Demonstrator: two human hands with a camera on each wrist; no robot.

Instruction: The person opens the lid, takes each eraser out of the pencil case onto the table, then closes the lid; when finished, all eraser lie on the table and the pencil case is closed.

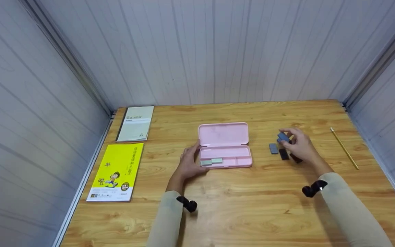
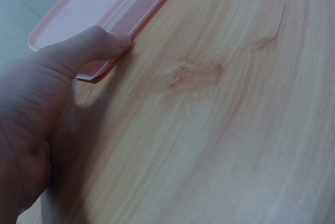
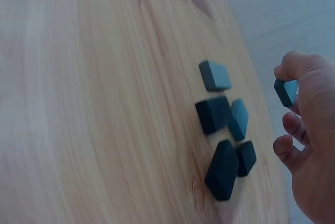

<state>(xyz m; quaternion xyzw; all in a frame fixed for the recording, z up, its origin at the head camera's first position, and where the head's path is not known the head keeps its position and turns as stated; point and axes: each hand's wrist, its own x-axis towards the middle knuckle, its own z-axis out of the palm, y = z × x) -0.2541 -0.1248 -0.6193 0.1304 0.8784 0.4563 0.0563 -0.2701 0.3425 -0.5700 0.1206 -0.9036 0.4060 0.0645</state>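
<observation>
A pink pencil case [image 1: 223, 134] lies with its lid folded back. My left hand [image 1: 188, 166] holds its left end, fingers along the side and thumb [image 2: 99, 43] on the front edge. Two pale green erasers [image 1: 217, 160] lie in its front compartment. To the right, my right hand [image 1: 300, 145] pinches a blue-grey eraser [image 3: 286, 92] between thumb and fingers, raised over the table. Below that hand are more block-shaped erasers: a blue-grey one [image 1: 273, 148], a black one [image 1: 284, 154] and, partly hidden by the hand in the head view, others that the right wrist view shows.
A yellow pencil [image 1: 344, 148] lies on the table's right side. On the left are a yellow book [image 1: 115, 171] and, behind it, a pale notebook [image 1: 135, 123] with a dark spine. Panelled walls [image 1: 197, 51] stand at the back and both sides of the wooden table [image 1: 238, 212].
</observation>
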